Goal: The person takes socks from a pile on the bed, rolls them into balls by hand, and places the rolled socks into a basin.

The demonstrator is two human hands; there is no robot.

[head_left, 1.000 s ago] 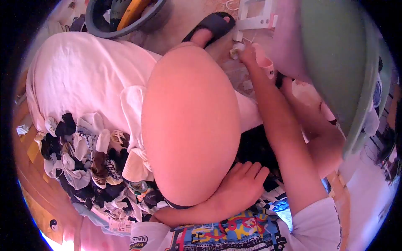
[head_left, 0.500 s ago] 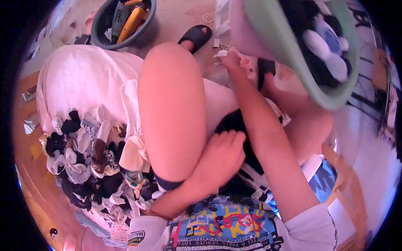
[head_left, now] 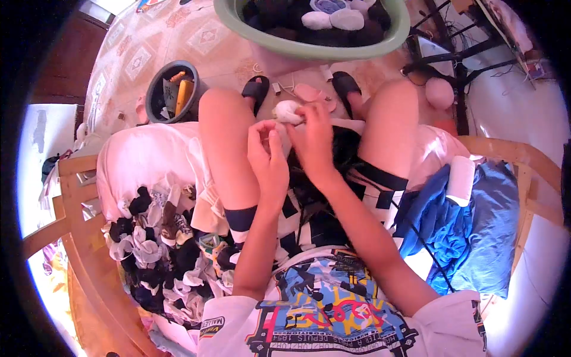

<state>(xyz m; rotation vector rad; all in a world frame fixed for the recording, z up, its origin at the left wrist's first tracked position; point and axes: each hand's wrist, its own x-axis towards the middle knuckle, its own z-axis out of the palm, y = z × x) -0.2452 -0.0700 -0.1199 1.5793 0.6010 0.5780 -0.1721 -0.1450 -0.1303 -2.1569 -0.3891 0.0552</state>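
Observation:
A white balled-up sock (head_left: 288, 112) is pinched in the fingers of my right hand (head_left: 314, 140), above the gap between my knees. Close beside it on the left is my left hand (head_left: 267, 153), its fingers half curled and apart with nothing visible in them. A heap of loose socks (head_left: 143, 247), black, white, grey and brown, lies on the bed left of my thigh. In front of my feet stands a green tub (head_left: 267, 38) holding dark and white balled socks (head_left: 347, 19).
A grey bucket (head_left: 156, 98) with a yellow-handled tool (head_left: 183, 95) stands past my left knee. Black slippers (head_left: 257, 89) are on my feet. Blue bedding (head_left: 443, 229) and a white roll (head_left: 460, 180) lie to my right. Wooden bed rails (head_left: 83, 273) flank both sides.
My left hand has risen from beside my thigh to the right hand. The right hand has drawn back toward me with the white sock. The view has shifted, bringing the tub to the top centre.

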